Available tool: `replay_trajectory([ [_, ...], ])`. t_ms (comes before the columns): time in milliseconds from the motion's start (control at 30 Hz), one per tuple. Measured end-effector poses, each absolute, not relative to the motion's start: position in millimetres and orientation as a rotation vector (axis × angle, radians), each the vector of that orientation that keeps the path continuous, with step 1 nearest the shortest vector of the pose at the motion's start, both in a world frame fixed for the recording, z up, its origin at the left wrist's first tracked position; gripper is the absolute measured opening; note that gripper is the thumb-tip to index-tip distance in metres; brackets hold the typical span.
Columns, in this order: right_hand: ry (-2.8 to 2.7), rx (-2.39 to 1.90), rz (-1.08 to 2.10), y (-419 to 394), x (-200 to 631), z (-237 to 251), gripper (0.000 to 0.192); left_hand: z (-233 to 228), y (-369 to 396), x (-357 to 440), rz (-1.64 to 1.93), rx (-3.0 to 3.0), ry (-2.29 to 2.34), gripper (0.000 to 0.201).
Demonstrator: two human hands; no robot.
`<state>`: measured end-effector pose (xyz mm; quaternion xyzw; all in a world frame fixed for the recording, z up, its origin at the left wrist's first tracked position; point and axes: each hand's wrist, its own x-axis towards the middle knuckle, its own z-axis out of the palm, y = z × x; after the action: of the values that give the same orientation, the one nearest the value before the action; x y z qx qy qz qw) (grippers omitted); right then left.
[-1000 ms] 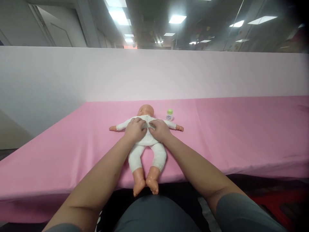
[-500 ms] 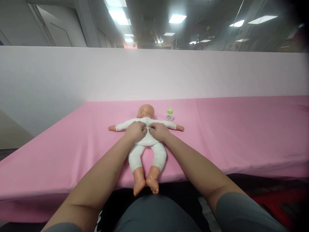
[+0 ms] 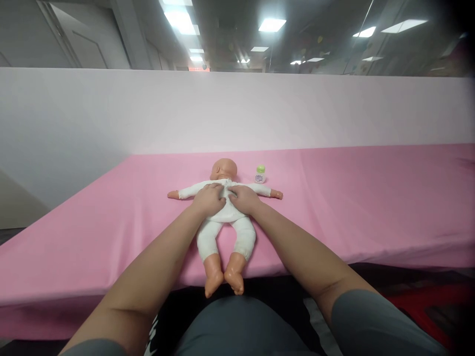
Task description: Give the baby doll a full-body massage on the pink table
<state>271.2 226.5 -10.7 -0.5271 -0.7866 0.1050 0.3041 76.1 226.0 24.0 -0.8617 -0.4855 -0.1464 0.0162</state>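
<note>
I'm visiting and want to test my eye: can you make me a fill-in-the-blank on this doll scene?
1. Both hands, the left hand and the right hand, rest on the doll's ____.
2. The doll lies on a ____ table cover.
3. The small bottle has a ____ cap.

Missing words: chest; pink; green

You are getting bright, even light from the ceiling panels (image 3: 272, 24), which are blowing out to white glare. Shadows are staying soft and faint on the desk (image 3: 371, 207). The wide lens is bending straight edges and darkening the right corners, and the ceiling is looking slightly soft.
</note>
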Motion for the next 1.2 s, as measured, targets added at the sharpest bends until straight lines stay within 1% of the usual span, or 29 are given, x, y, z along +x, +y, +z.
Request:
replay_trajectory([
  [100,-2.116,-1.400,0.299,229.3,272.4,-8.8,0.038,27.4,229.0,75.3,-0.398,-2.701,-1.569,0.045],
  [167,-2.122,-1.374,0.295,230.1,272.9,-8.0,0.038,27.9,230.5,74.8,-0.398,-2.695,-1.591,0.046],
  [233,-2.106,-1.347,0.290,229.7,272.9,-8.3,0.041,26.6,230.8,74.5,-0.422,-2.679,-1.600,0.052],
  [333,-2.056,-1.341,0.275,227.1,271.9,-9.7,0.049,23.3,229.1,74.7,-0.500,-2.644,-1.595,0.070],
  [400,-2.018,-1.353,0.255,225.2,270.5,-10.3,0.060,22.3,228.1,74.8,-0.531,-2.629,-1.594,0.079],
  [433,-2.005,-1.355,0.243,224.6,269.7,-10.2,0.066,22.4,228.0,74.8,-0.528,-2.631,-1.595,0.079],
  [500,-2.005,-1.368,0.239,224.3,268.1,-9.5,0.075,23.9,229.1,74.4,-0.491,-2.655,-1.600,0.074],
  [533,-2.023,-1.385,0.246,224.6,267.4,-8.7,0.076,24.9,230.3,74.1,-0.470,-2.671,-1.600,0.072],
  [733,-2.173,-1.467,0.286,227.5,267.2,-1.0,0.051,26.7,241.3,70.9,-0.419,-2.755,-1.601,0.067],
  [800,-2.183,-1.455,0.292,227.3,267.4,0.1,0.046,24.0,243.1,70.1,-0.436,-2.767,-1.605,0.068],
  [867,-2.146,-1.466,0.281,226.4,267.1,-0.6,0.048,20.7,243.0,68.9,-0.532,-2.746,-1.638,0.071],
  [933,-2.079,-1.475,0.244,224.9,267.0,-2.1,0.050,18.3,241.9,66.4,-0.723,-2.704,-1.698,0.071],
  [1000,-2.014,-1.496,0.181,222.6,268.0,-2.8,0.048,18.0,241.1,61.9,-0.947,-2.609,-1.818,0.063],
  [1067,-1.949,-1.569,0.114,219.8,270.8,-1.7,0.046,19.8,241.7,55.2,-1.083,-2.460,-1.998,0.049],
  [1133,-1.894,-1.671,0.119,217.2,274.8,0.2,0.050,22.2,243.8,47.5,-1.080,-2.330,-2.185,0.042],
  [1200,-1.866,-1.733,0.210,215.9,278.9,1.3,0.057,23.4,247.2,40.2,-0.986,-2.293,-2.311,0.047],
])
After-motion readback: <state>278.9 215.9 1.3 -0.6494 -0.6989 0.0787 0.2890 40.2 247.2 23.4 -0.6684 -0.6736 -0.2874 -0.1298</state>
